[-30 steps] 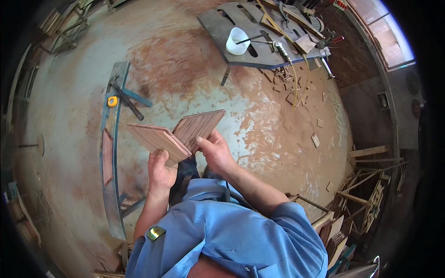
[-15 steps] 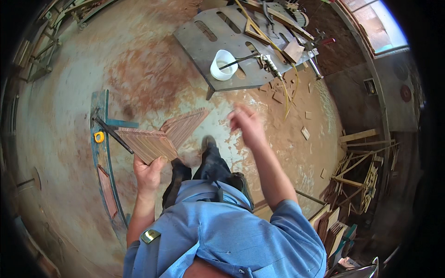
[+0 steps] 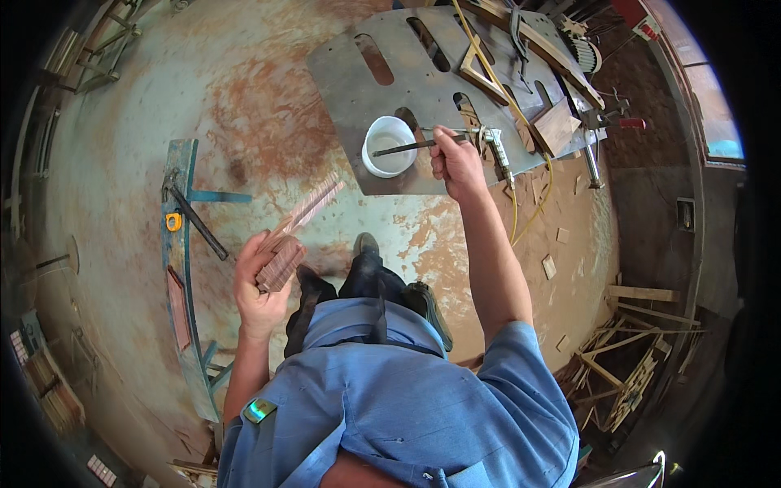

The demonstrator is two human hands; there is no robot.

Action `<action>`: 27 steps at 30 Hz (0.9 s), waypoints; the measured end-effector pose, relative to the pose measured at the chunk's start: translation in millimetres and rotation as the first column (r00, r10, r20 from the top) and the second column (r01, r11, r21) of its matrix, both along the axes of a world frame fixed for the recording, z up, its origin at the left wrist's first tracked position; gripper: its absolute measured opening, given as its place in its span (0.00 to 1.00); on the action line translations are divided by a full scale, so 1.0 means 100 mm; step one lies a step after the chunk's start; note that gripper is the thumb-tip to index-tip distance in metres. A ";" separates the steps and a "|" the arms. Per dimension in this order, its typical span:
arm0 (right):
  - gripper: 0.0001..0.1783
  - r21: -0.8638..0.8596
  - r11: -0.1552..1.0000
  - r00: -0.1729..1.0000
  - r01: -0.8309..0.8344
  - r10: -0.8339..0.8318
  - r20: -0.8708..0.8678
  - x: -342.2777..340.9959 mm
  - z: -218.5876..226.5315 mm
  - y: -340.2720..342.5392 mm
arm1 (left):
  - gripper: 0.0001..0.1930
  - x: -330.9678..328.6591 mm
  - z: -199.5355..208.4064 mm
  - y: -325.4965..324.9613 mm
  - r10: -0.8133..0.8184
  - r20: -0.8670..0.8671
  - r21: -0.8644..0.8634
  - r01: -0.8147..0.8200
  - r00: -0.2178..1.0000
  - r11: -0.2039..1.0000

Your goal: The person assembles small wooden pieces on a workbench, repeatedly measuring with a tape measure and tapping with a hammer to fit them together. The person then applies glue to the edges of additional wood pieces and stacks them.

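Wood strips (image 3: 281,259) sit clamped in the left hand (image 3: 259,285), off the tabletop's near edge. Right hand (image 3: 455,159) fingers pinch a brush (image 3: 415,146) in the white bowl (image 3: 389,146) (near the near edge); loading it lightly seems wise, to avoid drips.

One view only, from my head, looking nearly straight down over my chest and shoes to the floor (image 3: 244,98). Fisheye, edges bend, black rim around. My forearms come in from the bottom. The metal table (image 3: 390,89) sits at the top of the picture, in front of me and within arm's reach. No second view to overlap.
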State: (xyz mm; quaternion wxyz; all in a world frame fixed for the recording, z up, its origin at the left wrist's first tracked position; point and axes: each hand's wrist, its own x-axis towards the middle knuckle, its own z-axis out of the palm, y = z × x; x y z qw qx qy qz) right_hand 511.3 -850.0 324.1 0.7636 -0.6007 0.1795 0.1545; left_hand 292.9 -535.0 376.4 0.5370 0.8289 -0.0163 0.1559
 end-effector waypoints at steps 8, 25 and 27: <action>0.18 -0.499 0.836 0.931 -0.227 0.337 0.142 -0.04 0.60 0.00 | 0.23 0.11 -0.07 -0.25 0.052 0.021 0.098 -0.054 0.998 0.994; 0.21 -0.067 0.989 0.991 -0.135 0.134 -0.020 0.06 0.25 -0.26 | 0.23 0.19 -0.09 -0.35 0.102 0.151 0.119 -0.120 0.983 0.986; 0.21 0.047 0.998 0.999 -0.032 0.033 -0.008 0.08 0.27 -0.30 | 0.23 0.19 -0.09 -0.36 0.101 0.145 0.134 -0.120 0.984 0.984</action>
